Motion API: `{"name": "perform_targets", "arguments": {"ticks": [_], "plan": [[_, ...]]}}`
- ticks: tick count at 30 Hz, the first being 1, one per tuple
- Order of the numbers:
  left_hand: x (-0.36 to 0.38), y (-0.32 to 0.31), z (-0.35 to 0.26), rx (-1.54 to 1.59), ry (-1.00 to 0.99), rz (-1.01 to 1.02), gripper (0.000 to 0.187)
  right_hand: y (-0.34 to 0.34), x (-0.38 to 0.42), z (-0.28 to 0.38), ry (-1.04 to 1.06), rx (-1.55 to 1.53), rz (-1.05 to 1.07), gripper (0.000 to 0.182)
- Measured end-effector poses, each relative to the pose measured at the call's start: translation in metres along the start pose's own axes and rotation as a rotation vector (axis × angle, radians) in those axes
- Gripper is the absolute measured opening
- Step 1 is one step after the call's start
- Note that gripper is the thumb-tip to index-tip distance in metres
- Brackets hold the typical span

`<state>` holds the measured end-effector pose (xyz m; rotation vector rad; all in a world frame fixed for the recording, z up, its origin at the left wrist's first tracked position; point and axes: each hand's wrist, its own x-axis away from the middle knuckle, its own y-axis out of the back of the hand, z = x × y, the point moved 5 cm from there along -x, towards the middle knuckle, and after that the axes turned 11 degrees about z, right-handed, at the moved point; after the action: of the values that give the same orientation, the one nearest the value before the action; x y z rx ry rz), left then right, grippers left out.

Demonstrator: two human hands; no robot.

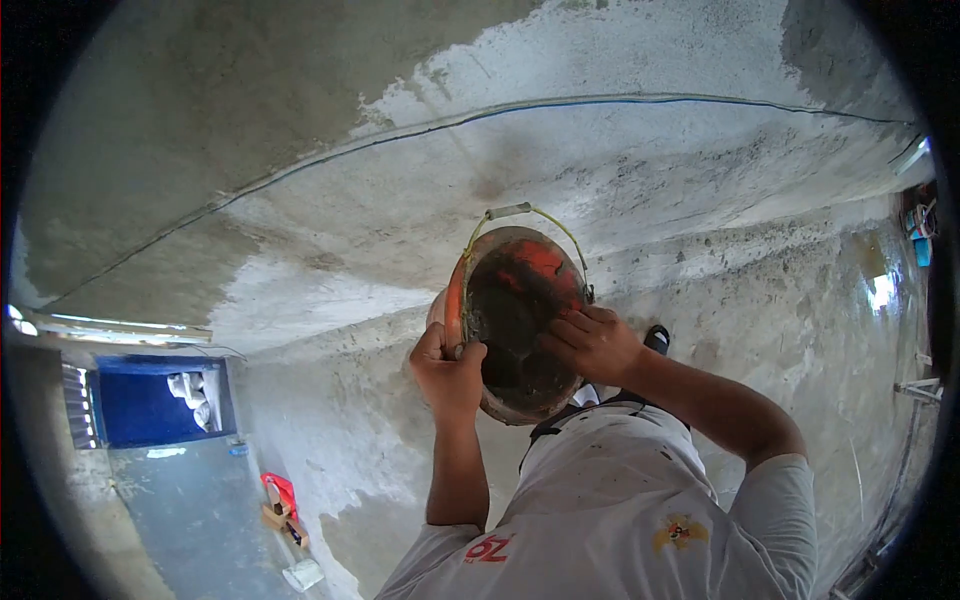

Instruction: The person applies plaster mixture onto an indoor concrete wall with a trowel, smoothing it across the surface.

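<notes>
An orange bucket (455,305), smeared with grey cement, is held up in front of my body, its opening facing me. Dark wet residue lines its inside, and its yellow wire handle with a grey grip arches over the far side. My left hand (448,375) grips the bucket's left rim, thumb over the edge. At the right side, my right hand (592,342) has its fingers bent together at the inner wall near the rim. Whether these fingers hold anything small is hidden.
A wall (400,220) with patchy plaster and a long cable (480,116) stands ahead. At lower left are a blue-framed opening (150,402), a red bag (280,492) and cardboard pieces (285,523) on the floor. A dark sandal (657,338) shows beside the bucket.
</notes>
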<state>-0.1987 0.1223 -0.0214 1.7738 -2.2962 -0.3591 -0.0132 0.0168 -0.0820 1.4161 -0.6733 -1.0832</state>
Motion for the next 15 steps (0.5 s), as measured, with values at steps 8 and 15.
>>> {"name": "perform_targets", "arguments": {"ticks": [8,15], "plan": [[-0.001,0.01,0.001,0.066,0.014,-0.083,0.033,0.025,0.029,-0.036,-0.387,-0.416,-0.149,0.033],[-0.001,0.008,-0.033,0.318,-0.113,-0.098,0.032,0.091,0.081,-0.074,-0.531,-0.443,-0.447,0.035]]}}
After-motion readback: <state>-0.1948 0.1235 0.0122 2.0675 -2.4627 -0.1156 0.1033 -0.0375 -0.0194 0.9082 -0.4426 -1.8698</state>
